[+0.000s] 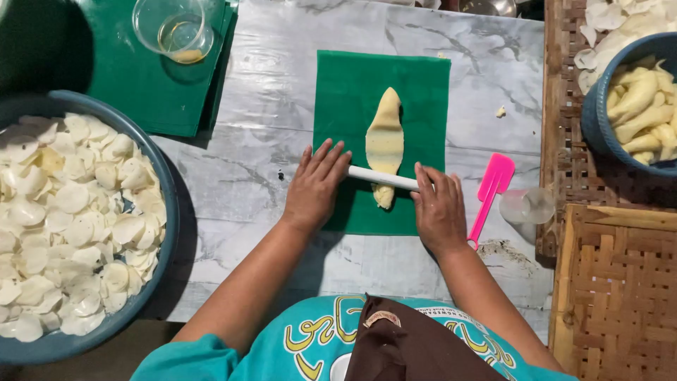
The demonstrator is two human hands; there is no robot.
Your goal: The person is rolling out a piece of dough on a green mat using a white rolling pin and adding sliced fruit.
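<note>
Marble-pattern table point(268, 127) seen from above, green sheet point(423, 92) laid flat at its centre as the reference. Left hand point(315, 187) lies palm down, fingers straight and spread, pressing the left end of a white rolling pin point(381, 178) at the sheet's left edge; nothing gripped. Right hand point(438, 208) is the same, flat and open on the pin's right end, over the sheet's lower right part. Pin lies across the sheet and crosses the lower part of a long flattened strip of yellow dough point(385, 137), which runs lengthwise up the sheet's middle. Pink spatula point(491, 189) lies just right of the sheet, small clear cup point(529, 206) beside it. Blue bowl of pale round slices point(70, 226) sits well left of the sheet; clear plastic cup point(173, 29) on another green sheet upper left; blue bowl of yellow pieces point(638, 106) far right, on woven trays point(613, 282).
</note>
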